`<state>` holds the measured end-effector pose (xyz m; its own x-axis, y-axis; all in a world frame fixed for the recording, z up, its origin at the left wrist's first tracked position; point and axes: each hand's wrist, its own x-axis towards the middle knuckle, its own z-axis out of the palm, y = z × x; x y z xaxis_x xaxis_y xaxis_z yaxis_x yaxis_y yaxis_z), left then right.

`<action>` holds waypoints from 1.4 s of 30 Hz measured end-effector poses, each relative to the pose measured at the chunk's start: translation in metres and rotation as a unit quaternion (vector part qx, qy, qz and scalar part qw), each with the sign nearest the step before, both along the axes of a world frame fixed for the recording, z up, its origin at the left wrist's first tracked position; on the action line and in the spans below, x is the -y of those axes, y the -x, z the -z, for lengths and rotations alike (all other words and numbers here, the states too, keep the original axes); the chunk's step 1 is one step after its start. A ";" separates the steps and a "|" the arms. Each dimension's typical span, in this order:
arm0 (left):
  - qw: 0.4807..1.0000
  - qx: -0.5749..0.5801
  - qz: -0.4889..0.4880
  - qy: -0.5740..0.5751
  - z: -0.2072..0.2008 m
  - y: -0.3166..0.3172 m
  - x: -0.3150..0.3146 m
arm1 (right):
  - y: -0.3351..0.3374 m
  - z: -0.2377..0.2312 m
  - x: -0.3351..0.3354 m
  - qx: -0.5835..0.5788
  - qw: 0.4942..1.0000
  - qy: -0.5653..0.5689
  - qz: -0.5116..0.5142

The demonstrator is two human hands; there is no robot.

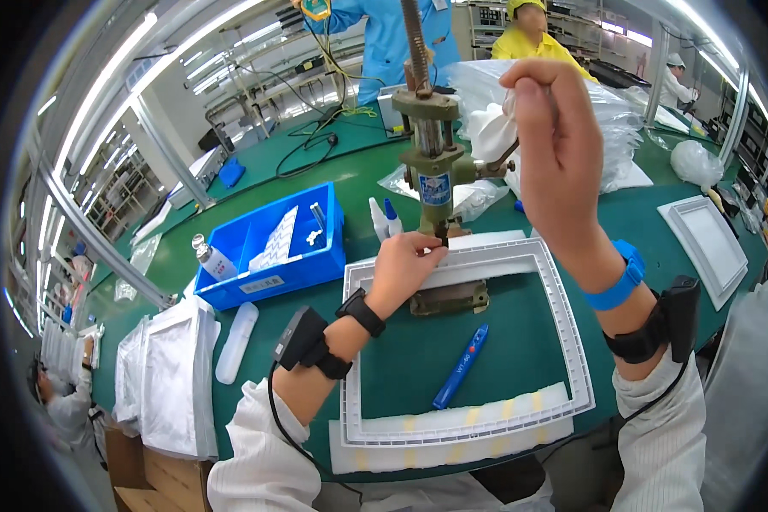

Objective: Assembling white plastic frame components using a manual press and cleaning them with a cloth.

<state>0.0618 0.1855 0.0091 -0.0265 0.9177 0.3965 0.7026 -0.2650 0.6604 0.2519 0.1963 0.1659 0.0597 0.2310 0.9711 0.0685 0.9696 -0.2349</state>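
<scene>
A green hand press [435, 154] stands behind a white rectangular frame [576, 354], whose far side lies under the press ram. At that far side, right below the ram, my left hand [403, 269] has its thumb and fingertips pinched together. Whatever they hold is too small to make out. My right hand [563, 158] is raised to the right of the press, fingers curled around the upper end of its lever [499, 162]. White wrapping [491, 132] shows beside those fingers. Inside the frame a blue marker pen [461, 367] lies on the green table.
Left of the press sits a blue divided bin [328, 226] with small bottles. White foam [375, 456] lies beneath the frame's near side. Bagged frames [175, 375] and a white case [237, 343] are at left, another frame [704, 243] at right. Two people work across the table.
</scene>
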 end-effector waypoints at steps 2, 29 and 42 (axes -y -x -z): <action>1.000 -0.003 0.006 -0.006 -0.002 0.000 0.000 | 0.000 -0.001 -0.003 0.007 1.000 0.000 0.006; 0.998 0.015 0.045 -0.032 0.001 0.014 -0.002 | -0.001 -0.014 -0.019 0.065 0.998 0.025 -0.008; 0.997 0.009 0.046 -0.058 0.003 0.011 -0.003 | -0.004 0.008 0.001 0.012 1.000 -0.025 0.012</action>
<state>0.0504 0.1881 0.0059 0.0474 0.8642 0.5009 0.6605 -0.4033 0.6333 0.2556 0.1952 0.1575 0.0418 0.1809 0.9826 0.0977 0.9780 -0.1842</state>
